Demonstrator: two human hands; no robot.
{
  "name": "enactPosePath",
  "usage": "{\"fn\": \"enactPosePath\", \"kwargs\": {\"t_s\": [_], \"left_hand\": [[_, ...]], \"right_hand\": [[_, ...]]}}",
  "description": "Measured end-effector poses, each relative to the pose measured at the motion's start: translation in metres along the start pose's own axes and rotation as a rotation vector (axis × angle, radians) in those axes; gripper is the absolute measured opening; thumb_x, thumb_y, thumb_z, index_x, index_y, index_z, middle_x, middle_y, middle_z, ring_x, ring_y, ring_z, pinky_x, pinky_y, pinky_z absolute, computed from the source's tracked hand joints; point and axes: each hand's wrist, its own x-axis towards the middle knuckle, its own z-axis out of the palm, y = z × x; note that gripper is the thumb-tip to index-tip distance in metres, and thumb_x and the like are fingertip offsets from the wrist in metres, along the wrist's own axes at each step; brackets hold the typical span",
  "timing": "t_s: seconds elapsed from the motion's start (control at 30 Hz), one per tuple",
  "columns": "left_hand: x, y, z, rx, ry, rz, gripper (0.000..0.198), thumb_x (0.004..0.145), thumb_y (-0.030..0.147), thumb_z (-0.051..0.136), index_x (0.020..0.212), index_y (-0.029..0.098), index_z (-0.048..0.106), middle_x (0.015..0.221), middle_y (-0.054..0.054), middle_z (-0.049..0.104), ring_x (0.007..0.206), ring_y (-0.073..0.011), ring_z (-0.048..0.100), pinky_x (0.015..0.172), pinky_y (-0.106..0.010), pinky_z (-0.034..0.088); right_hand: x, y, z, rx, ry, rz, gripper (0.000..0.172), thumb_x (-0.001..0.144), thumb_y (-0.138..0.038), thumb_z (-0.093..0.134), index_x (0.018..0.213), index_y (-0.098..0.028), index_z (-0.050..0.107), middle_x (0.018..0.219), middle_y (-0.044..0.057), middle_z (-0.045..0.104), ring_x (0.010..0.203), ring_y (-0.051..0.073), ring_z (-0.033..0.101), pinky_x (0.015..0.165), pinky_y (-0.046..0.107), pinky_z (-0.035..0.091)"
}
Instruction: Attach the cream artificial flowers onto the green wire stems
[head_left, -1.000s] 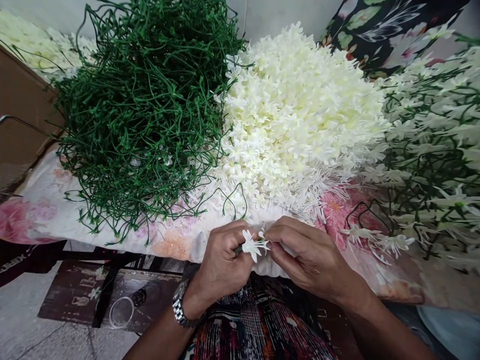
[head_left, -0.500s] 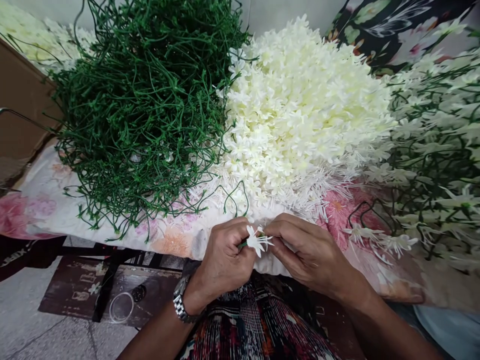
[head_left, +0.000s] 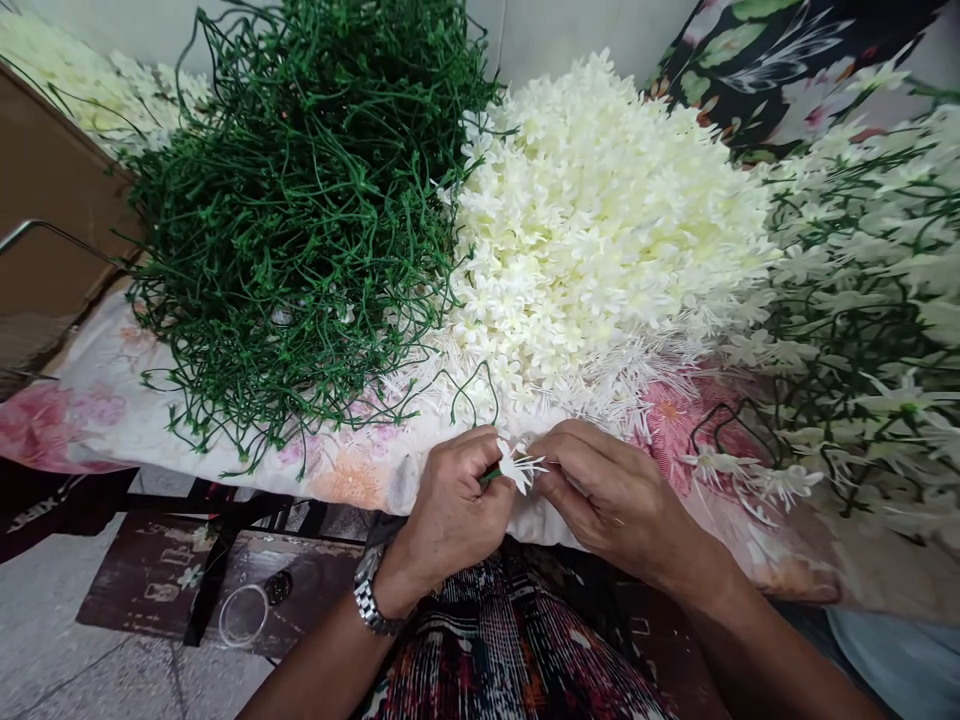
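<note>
My left hand point(head_left: 461, 500), wearing a metal watch, is closed round the green stem of a white artificial flower point(head_left: 516, 466). The flower's petals and thin white stamens stick out past the thumb toward the right. Facing it, my right hand point(head_left: 596, 490) is pinched at the tips of the stamens; its fingers partly hide the contact. Just beyond my hands lies a loose bent green stem point(head_left: 476, 385). A large heap of green plastic stems point(head_left: 300, 220) rises at the left, and a heap of white blossoms point(head_left: 600, 220) is in the middle.
Flowers joined to stems point(head_left: 847, 330) are piled at the right. A floral cloth point(head_left: 247, 480) covers the work surface. A cardboard box point(head_left: 60, 220) stands at the far left. Below, a clear round lid or cup point(head_left: 244, 615) rests on a dark wooden board point(head_left: 315, 570).
The flower has turned slightly and sits a little higher in my left hand. My right fingertips have shifted slightly along the stamens. The camera view has moved a little; the heaps look the same.
</note>
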Motion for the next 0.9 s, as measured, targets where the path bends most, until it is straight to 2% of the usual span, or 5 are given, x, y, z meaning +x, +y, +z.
{"fn": "enactPosePath", "kwargs": {"t_s": [0.13,0.23,0.43,0.6,0.9], "left_hand": [[0.001,0.002,-0.003,-0.195,-0.04,-0.064,0.017,0.071,0.005,0.045,0.059,0.016,0.05,0.058,0.004,0.046,0.054,-0.0077,0.042,0.051,-0.019,0.034],[0.002,0.006,-0.005,-0.297,-0.033,-0.133,0.015,0.072,0.012,0.049,0.057,0.016,0.051,0.055,0.004,0.046,0.053,-0.0083,0.041,0.05,-0.02,0.033],[0.002,0.013,-0.007,-0.368,-0.05,-0.242,0.016,0.07,0.019,0.053,0.055,0.016,0.05,0.053,0.004,0.044,0.048,-0.0077,0.036,0.047,-0.02,0.031],[0.001,0.011,-0.005,-0.35,-0.051,-0.203,0.018,0.072,0.017,0.051,0.054,0.016,0.049,0.053,0.004,0.043,0.048,-0.0076,0.035,0.046,-0.02,0.03],[-0.002,0.006,0.0,-0.233,0.046,-0.13,0.023,0.075,0.013,0.047,0.053,0.017,0.044,0.053,0.004,0.043,0.05,-0.0077,0.036,0.045,-0.019,0.029]], "right_hand": [[0.002,-0.006,-0.007,-0.017,0.038,-0.016,0.01,0.084,-0.007,0.046,0.084,-0.012,0.055,0.071,0.004,0.057,0.068,0.012,0.052,0.061,0.025,0.044],[0.004,-0.012,-0.011,-0.026,0.08,-0.032,0.009,0.084,-0.008,0.048,0.083,-0.012,0.055,0.073,0.005,0.058,0.07,0.013,0.053,0.063,0.025,0.045],[0.004,-0.016,-0.011,-0.029,0.132,-0.045,0.009,0.082,-0.007,0.049,0.082,-0.012,0.056,0.071,0.005,0.059,0.069,0.013,0.053,0.062,0.026,0.045],[0.002,-0.012,-0.009,-0.027,0.118,-0.066,0.012,0.083,-0.007,0.045,0.085,-0.012,0.056,0.072,0.005,0.058,0.069,0.013,0.053,0.061,0.026,0.046],[0.004,-0.005,0.008,0.085,0.171,-0.042,0.01,0.084,-0.007,0.045,0.082,-0.016,0.05,0.07,0.002,0.055,0.065,0.011,0.05,0.058,0.023,0.046]]}}
